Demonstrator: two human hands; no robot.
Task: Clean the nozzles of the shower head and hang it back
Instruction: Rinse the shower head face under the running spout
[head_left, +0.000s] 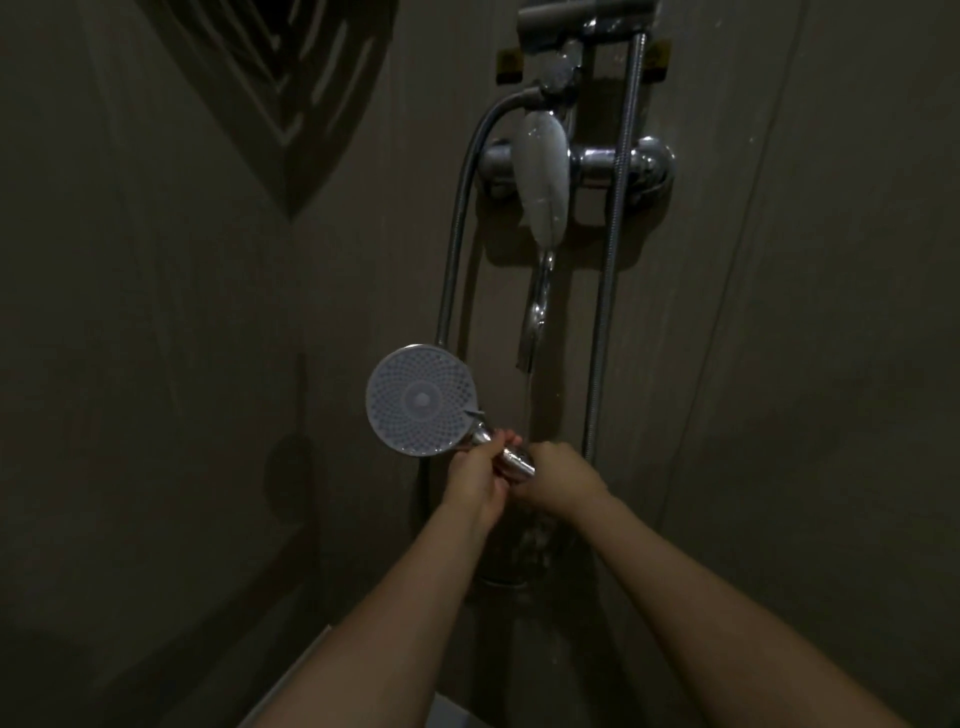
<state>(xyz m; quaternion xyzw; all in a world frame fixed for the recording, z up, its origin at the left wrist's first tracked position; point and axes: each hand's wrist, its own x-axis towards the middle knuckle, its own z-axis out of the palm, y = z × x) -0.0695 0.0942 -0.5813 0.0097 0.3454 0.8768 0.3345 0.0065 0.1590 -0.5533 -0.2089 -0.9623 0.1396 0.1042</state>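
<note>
Shower head (421, 400) up-left of both hands — left (475, 480), right (561, 480) — fingers curled round its handle

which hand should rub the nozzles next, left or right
Probably the left. The left hand grips the handle right below the nozzle face, so its thumb is nearest. The right hand holds the handle's far end and can steady the shower head.

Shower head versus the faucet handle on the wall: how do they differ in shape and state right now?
The shower head is a flat round disc of nozzles facing the camera; the faucet handle is a long smooth lever hanging down. The shower head is held by left hand and right hand; the faucet handle is untouched.
</note>
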